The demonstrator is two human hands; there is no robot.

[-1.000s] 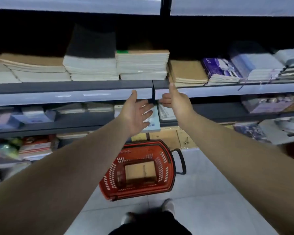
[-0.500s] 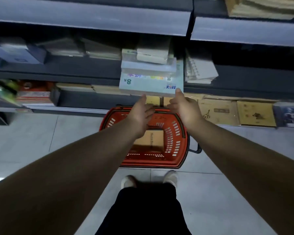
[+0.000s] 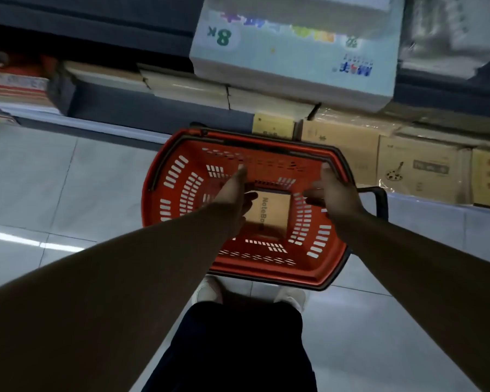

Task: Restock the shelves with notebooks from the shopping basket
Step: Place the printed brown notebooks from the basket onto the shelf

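Head view: held the left hand [image 3: 234,199] and right hand [image 3: 334,193] over the red basket [image 3: 178,176] on the floor, with fingers [image 3: 238,179] released, grasping nothing. Found the brown notebook [image 3: 273,213] flat on the basket bottom, below and between both hands, long axis apparently near to far. Judged the left hand closer, overlapping its left edge. Saw the shelves [image 3: 164,114] on the far side.
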